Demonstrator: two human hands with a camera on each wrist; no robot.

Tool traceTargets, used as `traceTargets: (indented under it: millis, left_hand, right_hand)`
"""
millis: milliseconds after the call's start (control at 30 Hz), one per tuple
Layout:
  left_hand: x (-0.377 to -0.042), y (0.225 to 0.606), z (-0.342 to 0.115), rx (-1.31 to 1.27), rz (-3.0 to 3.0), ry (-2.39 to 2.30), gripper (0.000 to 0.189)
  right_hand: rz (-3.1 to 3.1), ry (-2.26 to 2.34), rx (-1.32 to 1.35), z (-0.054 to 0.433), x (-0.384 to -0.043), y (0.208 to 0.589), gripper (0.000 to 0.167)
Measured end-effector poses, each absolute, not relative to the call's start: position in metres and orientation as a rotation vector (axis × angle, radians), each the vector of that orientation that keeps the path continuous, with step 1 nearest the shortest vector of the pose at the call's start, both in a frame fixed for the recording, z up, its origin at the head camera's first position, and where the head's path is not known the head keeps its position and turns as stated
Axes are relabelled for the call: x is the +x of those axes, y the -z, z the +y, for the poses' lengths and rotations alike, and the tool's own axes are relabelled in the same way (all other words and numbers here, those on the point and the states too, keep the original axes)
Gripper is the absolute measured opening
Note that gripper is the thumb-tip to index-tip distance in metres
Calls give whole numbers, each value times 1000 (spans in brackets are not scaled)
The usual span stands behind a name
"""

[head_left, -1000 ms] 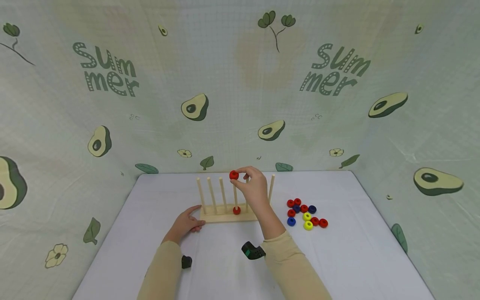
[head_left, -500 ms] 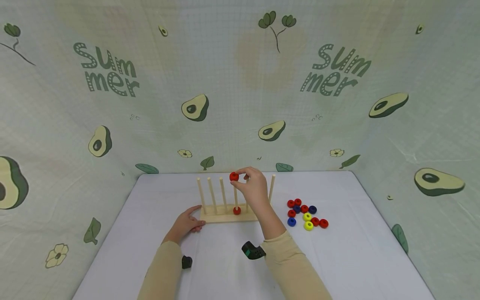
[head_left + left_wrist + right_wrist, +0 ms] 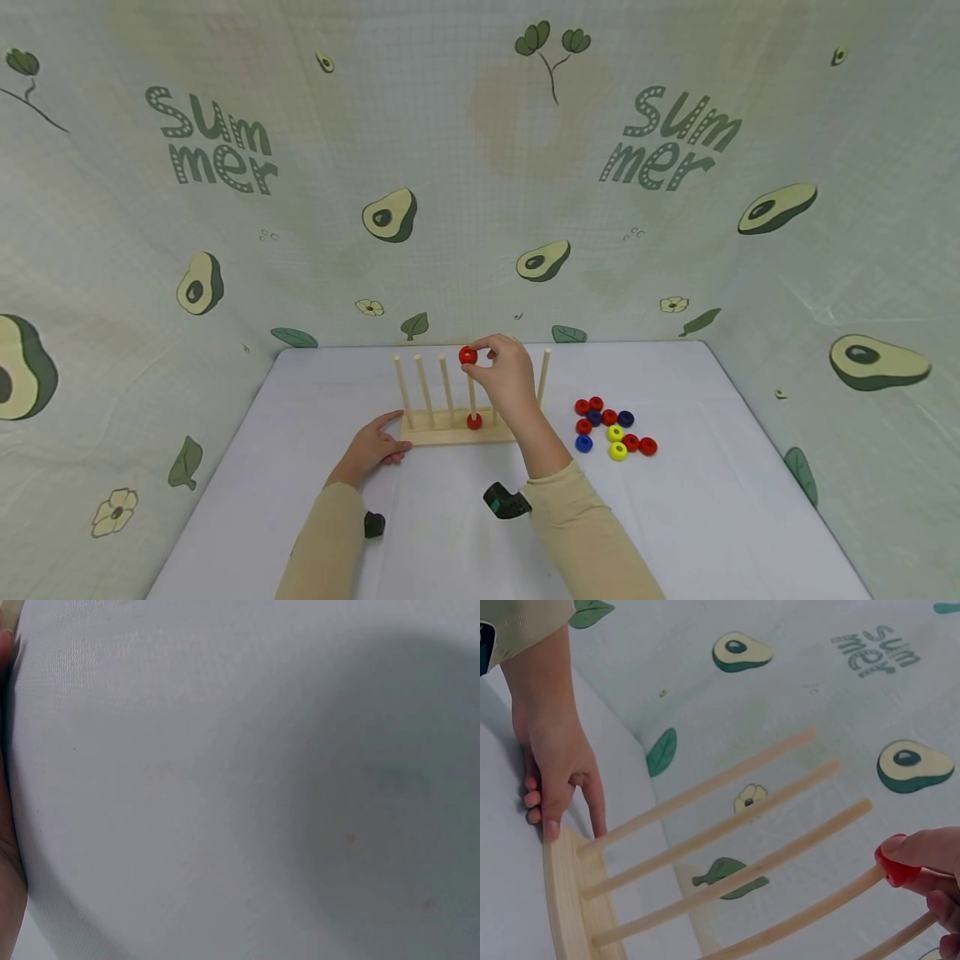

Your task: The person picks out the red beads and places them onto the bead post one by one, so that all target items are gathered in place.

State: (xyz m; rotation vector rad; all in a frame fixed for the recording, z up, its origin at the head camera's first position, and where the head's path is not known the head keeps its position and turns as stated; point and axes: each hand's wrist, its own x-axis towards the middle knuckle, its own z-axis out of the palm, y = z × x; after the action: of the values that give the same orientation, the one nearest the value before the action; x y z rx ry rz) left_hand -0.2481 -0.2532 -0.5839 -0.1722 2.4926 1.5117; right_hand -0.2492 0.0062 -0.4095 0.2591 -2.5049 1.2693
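Observation:
A wooden peg rack (image 3: 442, 437) with a row of upright pegs stands toward the back of the table. My right hand (image 3: 512, 379) pinches a red bead (image 3: 468, 356) between thumb and fingertips at the top of the fourth peg from the left. In the right wrist view that peg's tip meets the underside of the held red bead (image 3: 900, 865). Another red bead (image 3: 474, 422) sits at the foot of this same peg. My left hand (image 3: 366, 450) holds the rack's left end, thumb at the front edge and index finger at the back. My right hand partly hides the fifth peg.
Right of the rack lies a loose group of beads: several red ones (image 3: 647, 447), blue ones (image 3: 583, 443) and two yellow ones (image 3: 617, 451). A printed cloth (image 3: 465, 275) hangs behind and beside the white table (image 3: 247, 517).
The right hand's red bead has sunk very slightly at the top of the peg. The left hand and the rack have stayed in place.

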Motion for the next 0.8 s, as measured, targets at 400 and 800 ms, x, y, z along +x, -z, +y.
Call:
traceTargets:
  millis: [400,800]
  left_hand:
    - [-250,586,-254,-169,2496,-1499,70]
    - [-250,588,-254,-174,2485,-1504,71]
  right_hand:
    - [-2530,-1225,269,6,-247,409,25]
    - [-2539,-1210,280,6,-246,408,25]
